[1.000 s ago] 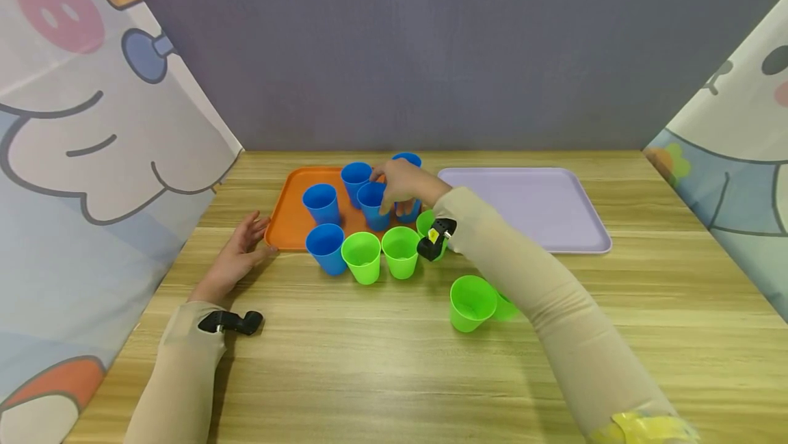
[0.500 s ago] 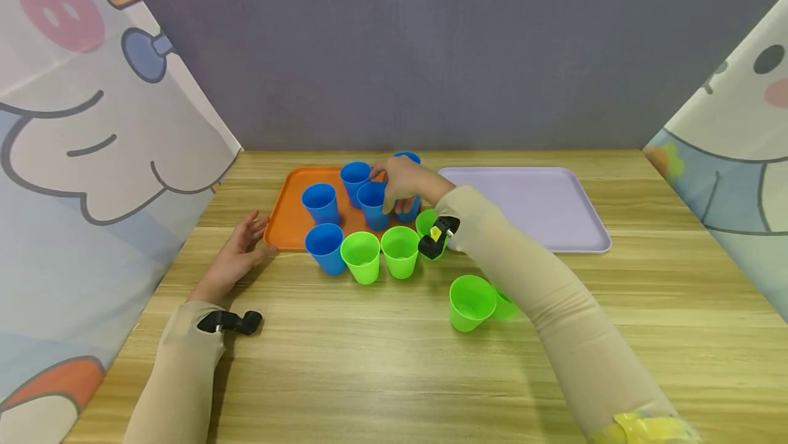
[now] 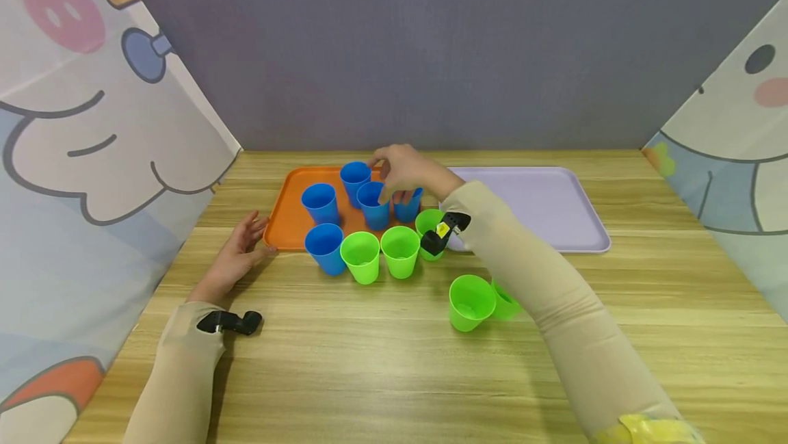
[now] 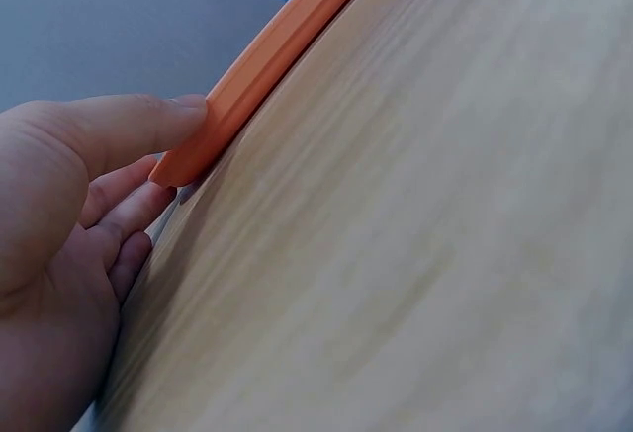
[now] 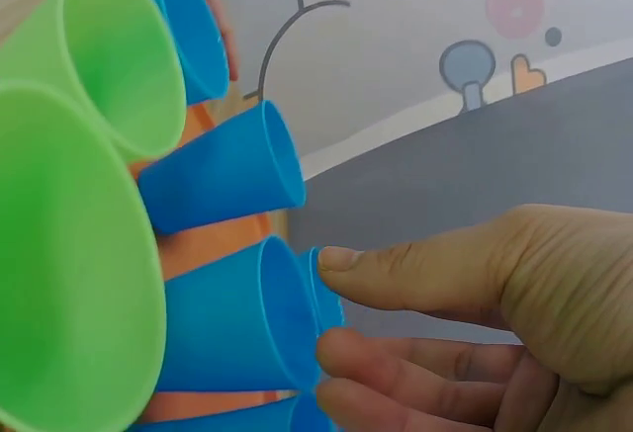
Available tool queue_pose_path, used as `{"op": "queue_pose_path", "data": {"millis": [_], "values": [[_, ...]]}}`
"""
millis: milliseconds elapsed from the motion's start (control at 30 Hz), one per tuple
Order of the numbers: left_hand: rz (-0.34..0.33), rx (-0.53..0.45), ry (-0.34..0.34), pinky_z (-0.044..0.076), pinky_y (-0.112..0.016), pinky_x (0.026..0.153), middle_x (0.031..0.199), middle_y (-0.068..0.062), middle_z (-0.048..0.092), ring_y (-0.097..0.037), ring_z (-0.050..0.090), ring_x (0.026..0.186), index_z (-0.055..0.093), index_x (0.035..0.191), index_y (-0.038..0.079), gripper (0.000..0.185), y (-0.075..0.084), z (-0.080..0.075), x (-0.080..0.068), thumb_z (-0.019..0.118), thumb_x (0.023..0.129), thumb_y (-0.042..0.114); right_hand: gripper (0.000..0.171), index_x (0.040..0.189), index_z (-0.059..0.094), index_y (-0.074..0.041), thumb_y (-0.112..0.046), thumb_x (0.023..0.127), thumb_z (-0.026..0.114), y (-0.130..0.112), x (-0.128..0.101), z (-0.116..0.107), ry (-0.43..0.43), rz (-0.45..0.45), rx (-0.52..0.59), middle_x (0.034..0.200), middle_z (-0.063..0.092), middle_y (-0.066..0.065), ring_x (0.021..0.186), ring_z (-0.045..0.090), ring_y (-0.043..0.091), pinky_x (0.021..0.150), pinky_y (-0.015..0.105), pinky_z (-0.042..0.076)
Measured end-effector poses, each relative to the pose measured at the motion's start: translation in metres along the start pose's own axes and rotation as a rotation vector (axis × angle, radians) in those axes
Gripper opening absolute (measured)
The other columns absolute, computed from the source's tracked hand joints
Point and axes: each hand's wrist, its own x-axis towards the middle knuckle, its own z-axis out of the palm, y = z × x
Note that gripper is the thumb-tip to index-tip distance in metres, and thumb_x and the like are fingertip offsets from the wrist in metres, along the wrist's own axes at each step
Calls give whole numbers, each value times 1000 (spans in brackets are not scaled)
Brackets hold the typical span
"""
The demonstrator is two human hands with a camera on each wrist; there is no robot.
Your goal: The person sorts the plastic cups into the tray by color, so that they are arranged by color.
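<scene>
My right hand (image 3: 392, 179) hovers over the blue cups on the orange tray (image 3: 286, 219). Its fingers hang loosely at the rim of one blue cup (image 3: 409, 208). In the right wrist view the right hand (image 5: 341, 303) has thumb and fingers apart, the thumb tip touching a blue rim (image 5: 315, 284), and it grips nothing. More blue cups (image 3: 320, 202) stand on the tray, and one blue cup (image 3: 325, 247) stands at its front edge. My left hand (image 3: 258, 237) lies flat on the table. In the left wrist view the left hand (image 4: 148, 150) has its thumb against the orange tray's corner (image 4: 277, 46).
A row of green cups (image 3: 361, 257) stands in front of the orange tray, and two more green cups (image 3: 471, 302) sit under my right forearm. A lilac tray (image 3: 542, 204) lies at the back right. Printed curtains close in both sides.
My right hand has risen slightly and drawn back from the blue cup it was holding; the cup stays on the tray. My left hand has not moved.
</scene>
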Motion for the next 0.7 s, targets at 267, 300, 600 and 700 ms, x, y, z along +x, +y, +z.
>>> {"op": "queue_pose_path", "data": {"millis": [267,300,600,700], "values": [[-2,-5,-1,35,-28,112,158,-29,21,-48,25,142,-1,158,0,87,1,1,-1,61,96,-3,73,143,50,-6,-3,78,83,-7,-5,3,-30,-71,9,118,60,17,79,72,34,60,35,60],[1,-4,-2,35,-24,110,158,-30,21,-48,25,142,0,158,-1,86,0,1,-1,61,97,-3,73,143,51,-6,-3,77,84,-9,-5,4,-28,-80,2,117,60,17,80,71,33,61,35,60],[17,-17,-16,36,-8,98,159,-28,19,-48,23,143,-1,158,-1,85,1,0,-1,59,98,-1,65,138,57,-6,-6,78,83,-13,-3,16,-38,-130,-50,114,62,19,79,65,28,74,37,58],[16,-15,-16,36,-9,100,159,-28,19,-48,23,143,-1,158,-1,85,1,0,-1,59,98,-1,61,136,59,-5,-8,79,82,-16,-2,22,-39,-162,-53,112,64,18,85,62,23,75,32,56]]}}
